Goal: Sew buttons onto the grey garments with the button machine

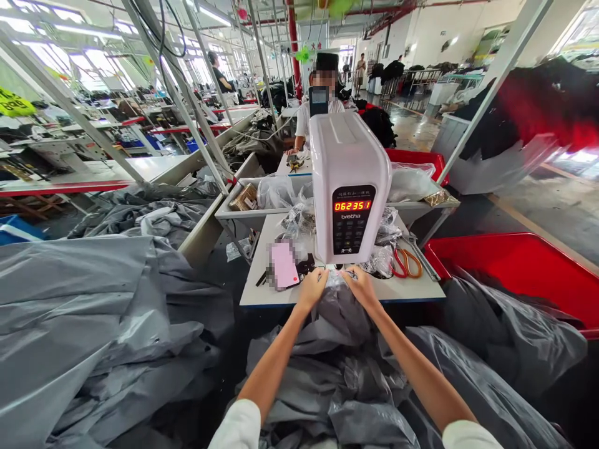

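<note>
My left hand (314, 287) and my right hand (358, 284) are at the front of a white machine (350, 156) with a red digit display. Between them runs grey fabric (334, 312), its far edge pinched in the fingers of both hands under the machine's head. From there the cloth drapes over the table's front edge into a crumpled heap below my arms. The machine's working point is hidden by its housing. A phone with a pink screen (283, 265) lies left of my left hand. Scissors with red and orange handles (407, 263) rest to the right.
Grey fabric piles (84, 324) fill the left side. A red bin (524, 262) with grey fabric stands at the right of the white table (262, 290). Behind the machine is a trough (241, 215) with plastic bags. Another person (302, 121) sits beyond it.
</note>
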A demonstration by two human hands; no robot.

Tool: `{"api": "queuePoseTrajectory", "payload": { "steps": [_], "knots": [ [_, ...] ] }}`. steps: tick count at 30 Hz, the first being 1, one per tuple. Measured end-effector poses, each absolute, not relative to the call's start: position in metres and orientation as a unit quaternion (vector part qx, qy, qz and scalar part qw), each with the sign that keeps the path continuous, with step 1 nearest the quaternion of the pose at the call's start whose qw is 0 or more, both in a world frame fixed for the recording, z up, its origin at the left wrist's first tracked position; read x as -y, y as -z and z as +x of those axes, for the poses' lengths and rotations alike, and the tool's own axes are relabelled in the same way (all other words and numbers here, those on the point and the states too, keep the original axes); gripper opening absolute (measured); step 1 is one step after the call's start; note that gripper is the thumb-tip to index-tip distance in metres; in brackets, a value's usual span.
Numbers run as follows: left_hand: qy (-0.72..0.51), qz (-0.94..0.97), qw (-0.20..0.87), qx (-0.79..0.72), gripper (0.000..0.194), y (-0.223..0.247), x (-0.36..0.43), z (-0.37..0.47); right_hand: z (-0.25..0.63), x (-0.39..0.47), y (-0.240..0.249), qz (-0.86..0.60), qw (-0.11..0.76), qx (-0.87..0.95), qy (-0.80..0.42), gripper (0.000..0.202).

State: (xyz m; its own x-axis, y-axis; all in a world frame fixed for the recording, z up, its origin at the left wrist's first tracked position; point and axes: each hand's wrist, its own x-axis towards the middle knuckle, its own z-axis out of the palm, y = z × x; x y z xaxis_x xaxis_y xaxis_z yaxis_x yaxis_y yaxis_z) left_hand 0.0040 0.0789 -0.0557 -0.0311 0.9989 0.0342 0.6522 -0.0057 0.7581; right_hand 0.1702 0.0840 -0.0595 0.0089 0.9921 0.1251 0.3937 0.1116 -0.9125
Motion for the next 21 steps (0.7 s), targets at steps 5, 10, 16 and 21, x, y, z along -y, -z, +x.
{"api": "queuePoseTrajectory", "payload": {
  "steps": [5, 10, 16, 21],
  "knots": [
    [-0.228, 0.679, 0.182, -0.673, 0.030, 0.059, -0.073, 0.007, 0.167, -0.084, 0.065, -0.573, 0.438, 0.598, -0.349, 0.033],
    [-0.238, 0.689, 0.128, -0.672, 0.032, 0.067, -0.069, 0.012, 0.163, -0.086, 0.075, -0.577, 0.456, 0.585, -0.341, 0.031],
    [-0.348, 0.723, 0.069, -0.592, 0.026, 0.064, -0.070, 0.015, 0.164, -0.082, 0.079, -0.578, 0.453, 0.575, -0.360, 0.027],
    [-0.376, 0.752, 0.139, -0.524, 0.033, 0.063, -0.070, 0.015, 0.168, -0.085, 0.087, -0.576, 0.478, 0.559, -0.355, 0.032]
  ]
}}
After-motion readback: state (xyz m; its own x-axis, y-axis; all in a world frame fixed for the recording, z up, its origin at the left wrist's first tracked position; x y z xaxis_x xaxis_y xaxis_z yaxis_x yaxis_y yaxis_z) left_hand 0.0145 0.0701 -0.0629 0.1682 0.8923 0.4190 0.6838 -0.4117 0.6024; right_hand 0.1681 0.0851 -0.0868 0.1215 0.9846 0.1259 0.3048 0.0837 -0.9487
